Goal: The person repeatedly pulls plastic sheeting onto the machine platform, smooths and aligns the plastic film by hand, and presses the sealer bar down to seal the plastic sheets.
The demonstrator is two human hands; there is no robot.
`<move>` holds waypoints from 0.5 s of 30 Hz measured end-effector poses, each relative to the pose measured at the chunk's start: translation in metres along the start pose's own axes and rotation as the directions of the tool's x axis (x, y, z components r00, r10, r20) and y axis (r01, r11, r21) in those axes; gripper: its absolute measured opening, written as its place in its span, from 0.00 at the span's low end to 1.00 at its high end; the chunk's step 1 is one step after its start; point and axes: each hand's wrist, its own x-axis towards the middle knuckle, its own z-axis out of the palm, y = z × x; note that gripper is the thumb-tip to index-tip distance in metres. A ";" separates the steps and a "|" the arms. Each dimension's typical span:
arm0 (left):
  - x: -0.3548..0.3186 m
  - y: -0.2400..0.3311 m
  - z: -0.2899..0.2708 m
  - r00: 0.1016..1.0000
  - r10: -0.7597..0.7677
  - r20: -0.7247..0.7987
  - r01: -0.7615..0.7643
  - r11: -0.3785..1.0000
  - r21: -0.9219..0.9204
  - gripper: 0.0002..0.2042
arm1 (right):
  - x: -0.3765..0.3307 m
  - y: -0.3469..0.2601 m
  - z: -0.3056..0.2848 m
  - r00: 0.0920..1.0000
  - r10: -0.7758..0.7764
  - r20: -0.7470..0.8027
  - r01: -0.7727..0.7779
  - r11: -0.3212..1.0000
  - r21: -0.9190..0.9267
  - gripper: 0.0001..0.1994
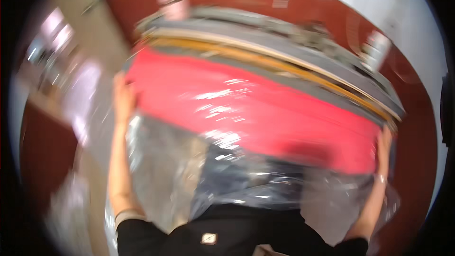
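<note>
A wide red panel, apparently cloth [265,114], spreads in front of me, tilted down toward the right, with streaks of glare across it. Clear plastic film [166,161] hangs from its near side toward my body. At its left end, my left hand [124,97] grips the edge, thumb toward the red surface. My right hand [385,144] is closed around the right end. Motion blur smears both hands' fingers. Whether the film also covers the red panel, I cannot tell.
Beyond the red panel runs a long grey machine or bench [265,35] with an orange strip [265,59]. On it stand a pink cylindrical container [173,0] and a white bottle [377,50]. Blurred plastic-wrapped items [83,95] lie at left. The floor [417,147] is reddish brown.
</note>
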 end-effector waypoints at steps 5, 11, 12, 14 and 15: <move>-0.167 -0.014 -0.073 0.962 -0.197 0.190 0.229 0.959 -0.165 0.31 | 0.031 0.027 0.041 0.991 -0.055 0.123 0.081 0.972 -0.221 0.28; -0.364 -0.104 -0.156 0.751 -0.654 -0.093 0.659 0.733 0.169 0.30 | 0.021 -0.066 0.012 0.933 -0.001 -0.359 0.049 0.991 0.124 0.18; -0.393 -0.118 -0.171 0.650 -0.737 -0.187 0.760 0.625 0.179 0.30 | 0.014 -0.087 0.014 0.913 -0.014 -0.408 0.077 0.988 0.137 0.18; -0.444 -0.143 -0.200 0.429 -0.830 -0.357 0.903 0.385 0.190 0.30 | 0.007 -0.118 0.017 0.900 -0.106 -0.423 0.166 0.980 0.107 0.18; -0.466 -0.151 -0.214 0.262 -0.875 -0.407 0.963 0.212 0.163 0.31 | 0.006 -0.127 0.020 0.894 -0.135 -0.428 0.199 0.974 0.108 0.18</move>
